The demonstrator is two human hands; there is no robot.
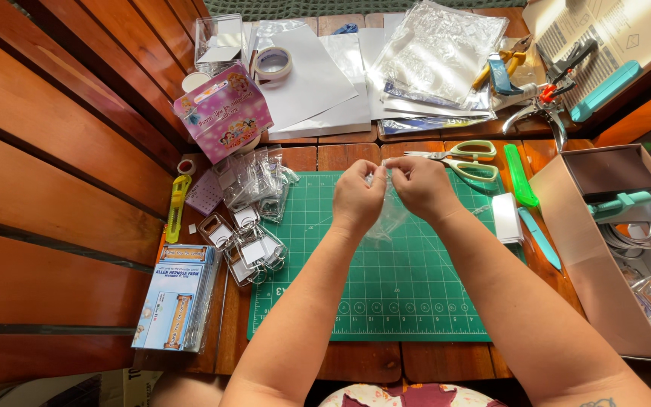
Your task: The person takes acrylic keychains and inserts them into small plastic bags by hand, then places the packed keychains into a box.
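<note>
Both hands meet over the upper middle of the green cutting mat. The left hand has its grip pressed together, thumb and fingers pinching the top edge of a small clear plastic sleeve; the right hand has its grip likewise closed on the same edge, just beside the left, fingertips nearly touching. The sleeve hangs down between the two hands, above the mat; what is inside it is too small to tell.

Just left of the left hand lies a heap of clear keychain cases, with more of them and metal rings at the mat's left edge. Further left sit a yellow utility knife and a stack of printed cards. Behind the heap stands a pink printed box, with a roll of white tape beyond it.

Just beyond the right hand lie green-handled scissors. To the right are a green cutter, a white paper block and a teal craft knife. An open cardboard box stands at the far right. White sheets and shiny plastic bags cover the back of the wooden tabletop
</note>
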